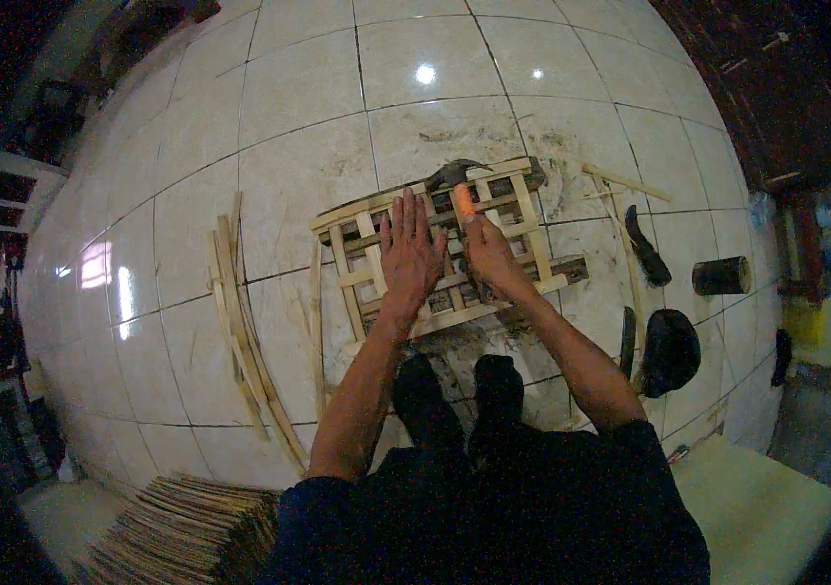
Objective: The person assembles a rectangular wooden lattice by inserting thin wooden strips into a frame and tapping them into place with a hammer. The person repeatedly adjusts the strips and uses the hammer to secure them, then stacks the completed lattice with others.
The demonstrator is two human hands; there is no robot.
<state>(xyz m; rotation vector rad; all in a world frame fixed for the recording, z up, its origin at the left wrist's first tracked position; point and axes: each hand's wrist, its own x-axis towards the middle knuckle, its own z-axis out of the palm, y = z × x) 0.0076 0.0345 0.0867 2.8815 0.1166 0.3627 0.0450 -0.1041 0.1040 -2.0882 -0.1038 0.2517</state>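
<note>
A lattice of pale bamboo strips lies on the tiled floor, with darker wooden pieces under it. On its middle my left hand rests palm down, fingers stretched out and holding nothing. My right hand is closed around the orange handle of a claw hammer. The hammer's dark head is over the lattice's far edge; whether it touches the strips I cannot tell.
Loose bamboo strips lie on the left, and a large stack of thin sticks at the lower left. To the right are a dark curved object, a dark cylinder and a rounded black object. My feet are just below the lattice.
</note>
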